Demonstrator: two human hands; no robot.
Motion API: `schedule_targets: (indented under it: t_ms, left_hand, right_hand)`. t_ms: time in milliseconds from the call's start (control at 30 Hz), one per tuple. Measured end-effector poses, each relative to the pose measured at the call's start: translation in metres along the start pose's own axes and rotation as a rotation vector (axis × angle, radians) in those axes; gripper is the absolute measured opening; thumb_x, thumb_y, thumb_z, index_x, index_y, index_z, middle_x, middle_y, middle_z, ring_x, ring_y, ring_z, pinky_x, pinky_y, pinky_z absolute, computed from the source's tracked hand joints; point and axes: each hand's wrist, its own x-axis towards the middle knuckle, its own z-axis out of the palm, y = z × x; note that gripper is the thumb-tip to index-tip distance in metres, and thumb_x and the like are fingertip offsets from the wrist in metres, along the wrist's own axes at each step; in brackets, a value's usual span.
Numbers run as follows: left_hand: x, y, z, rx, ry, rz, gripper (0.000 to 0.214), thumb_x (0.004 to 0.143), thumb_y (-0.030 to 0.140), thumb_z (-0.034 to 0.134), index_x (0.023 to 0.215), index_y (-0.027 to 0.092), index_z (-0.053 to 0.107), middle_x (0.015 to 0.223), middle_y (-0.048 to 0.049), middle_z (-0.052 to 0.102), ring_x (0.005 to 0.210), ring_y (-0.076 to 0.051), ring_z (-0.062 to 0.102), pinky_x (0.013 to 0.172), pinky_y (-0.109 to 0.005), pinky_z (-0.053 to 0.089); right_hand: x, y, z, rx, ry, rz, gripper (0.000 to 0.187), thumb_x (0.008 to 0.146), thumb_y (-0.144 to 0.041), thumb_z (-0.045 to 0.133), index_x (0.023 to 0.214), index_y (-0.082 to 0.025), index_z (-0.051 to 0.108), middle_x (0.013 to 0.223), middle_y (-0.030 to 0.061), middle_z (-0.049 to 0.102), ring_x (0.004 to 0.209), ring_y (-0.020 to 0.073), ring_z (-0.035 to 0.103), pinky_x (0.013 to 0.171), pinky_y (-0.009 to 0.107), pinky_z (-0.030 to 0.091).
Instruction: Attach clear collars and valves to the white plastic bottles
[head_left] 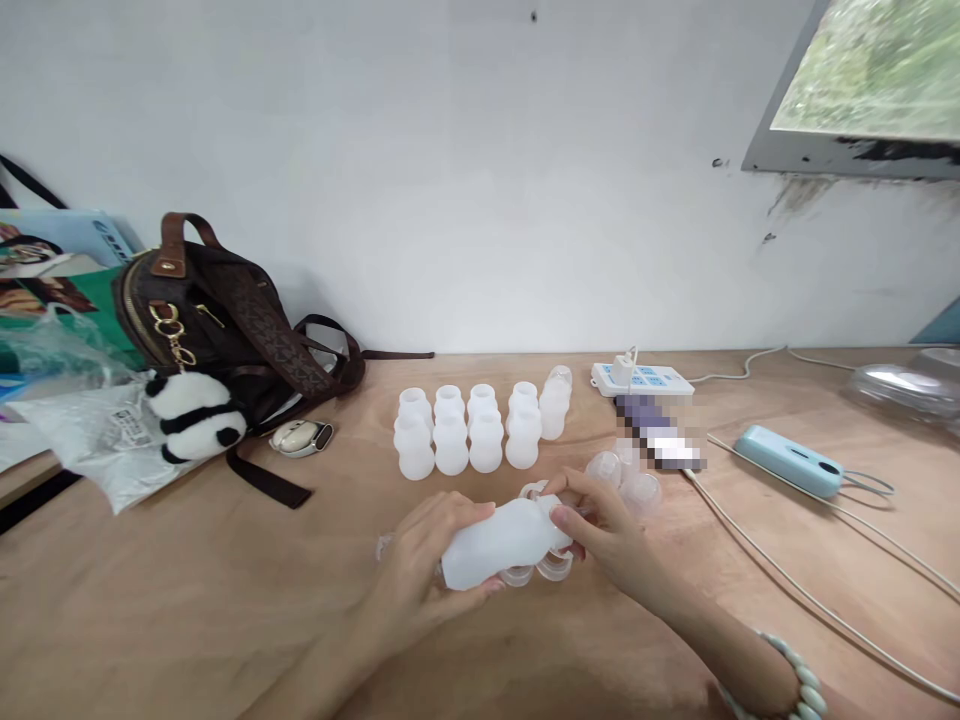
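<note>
You've got a white bottle (495,547) lying on its side between your hands, just below the centre of the frame. Your left hand (416,555) is wrapped around the wide end, thumb over the top, and your right hand (589,525) has its fingers closed in on the other end. Those fingers cover the tip, so I can't tell if there's a cap on it. Some clear caps (555,567) sit right under and beside that bottle, plus a little bunch of clear domes (640,490) just past your right hand. Dead centre on the counter (225,620) you've got upright bottles (451,445) in two rows, with a dome-topped one (553,410) at their right end. Power strip (660,380) and blue power bank (791,462) are centre right; backpack (217,300) and panda plush (196,425) are over on the left.
</note>
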Motion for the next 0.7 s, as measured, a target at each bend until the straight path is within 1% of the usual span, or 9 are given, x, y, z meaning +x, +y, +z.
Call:
schedule_targets:
  t_ms: [100,200,300,367,433,500,600,667,700]
  left_hand:
    - [-0.004,-0.002,0.001,-0.002,0.02,0.006,0.046,0.076,0.03,0.074,0.119,0.026,0.059,0.089,-0.0056,0.069,0.074,-0.023,0.064,0.067,-0.031,0.049]
    - [-0.007,-0.001,-0.001,-0.126,0.001,-0.157,0.04,0.076,0.036,0.072,0.113,0.026,0.059,0.084,-0.0037,0.068,0.067,-0.021,0.062,0.059,-0.028,0.047]
    - [-0.006,0.002,-0.005,-0.37,-0.028,-0.359,0.034,0.081,0.043,0.065,0.108,0.024,0.057,0.075,-0.0009,0.064,0.057,-0.017,0.056,0.049,-0.023,0.041]
    - [-0.004,0.005,-0.007,-0.43,0.012,-0.413,0.036,0.079,0.045,0.066,0.106,0.022,0.057,0.076,-0.0011,0.063,0.056,-0.015,0.054,0.048,-0.022,0.04]
    - [-0.002,0.007,-0.007,-0.385,0.067,-0.419,0.038,0.077,0.043,0.069,0.106,0.021,0.058,0.084,-0.0032,0.065,0.06,-0.016,0.055,0.049,-0.022,0.041]
    - [-0.001,0.006,-0.007,-0.301,0.09,-0.363,0.04,0.076,0.042,0.07,0.108,0.021,0.059,0.092,-0.0053,0.067,0.066,-0.017,0.058,0.053,-0.023,0.044]
    - [-0.003,0.002,-0.006,-0.162,0.088,-0.227,0.04,0.076,0.039,0.072,0.11,0.022,0.06,0.095,-0.0049,0.068,0.074,-0.02,0.062,0.063,-0.026,0.048]
    - [-0.003,0.001,-0.006,-0.115,0.092,-0.194,0.039,0.077,0.037,0.072,0.111,0.022,0.059,0.094,-0.0039,0.068,0.076,-0.02,0.062,0.066,-0.027,0.049]
    - [-0.003,0.002,-0.007,-0.106,0.099,-0.191,0.038,0.078,0.036,0.071,0.111,0.022,0.058,0.095,-0.0037,0.068,0.075,-0.019,0.062,0.067,-0.027,0.049]
  right_hand:
    - [-0.003,0.002,0.001,-0.038,0.012,-0.071,0.036,0.084,-0.055,0.064,0.08,-0.02,0.057,0.063,-0.0033,0.051,0.051,0.0098,0.048,0.043,0.02,0.039]
    - [-0.005,0.005,-0.001,-0.189,-0.005,-0.255,0.03,0.087,-0.051,0.062,0.089,-0.021,0.058,0.072,-0.0002,0.059,0.059,0.0136,0.055,0.051,0.024,0.045]
    - [-0.004,0.005,-0.006,-0.413,-0.027,-0.567,0.027,0.089,-0.04,0.066,0.109,-0.026,0.055,0.096,0.0051,0.066,0.085,0.0206,0.064,0.071,0.032,0.052]
    - [-0.003,0.003,-0.009,-0.51,-0.03,-0.704,0.042,0.09,-0.039,0.065,0.126,-0.03,0.047,0.117,0.0085,0.063,0.107,0.0251,0.06,0.085,0.038,0.051]
    - [-0.002,0.002,-0.012,-0.552,-0.008,-0.721,0.063,0.088,-0.052,0.062,0.14,-0.029,0.034,0.131,0.0124,0.055,0.119,0.029,0.053,0.093,0.043,0.049]
    - [-0.003,0.002,-0.014,-0.571,0.011,-0.651,0.072,0.088,-0.065,0.052,0.144,-0.025,0.032,0.128,0.0145,0.057,0.115,0.0307,0.054,0.091,0.045,0.049]
    - [-0.003,0.0,-0.014,-0.642,0.01,-0.57,0.05,0.095,-0.061,0.041,0.129,-0.025,0.051,0.104,0.0091,0.068,0.094,0.0264,0.06,0.084,0.042,0.048]
    - [-0.003,-0.003,-0.014,-0.681,0.019,-0.568,0.041,0.094,-0.055,0.05,0.125,-0.028,0.055,0.107,0.0071,0.069,0.098,0.0262,0.061,0.088,0.043,0.046]
    - [-0.003,-0.005,-0.014,-0.681,0.022,-0.576,0.047,0.091,-0.056,0.055,0.13,-0.029,0.051,0.115,0.0075,0.068,0.105,0.0274,0.06,0.093,0.044,0.044]
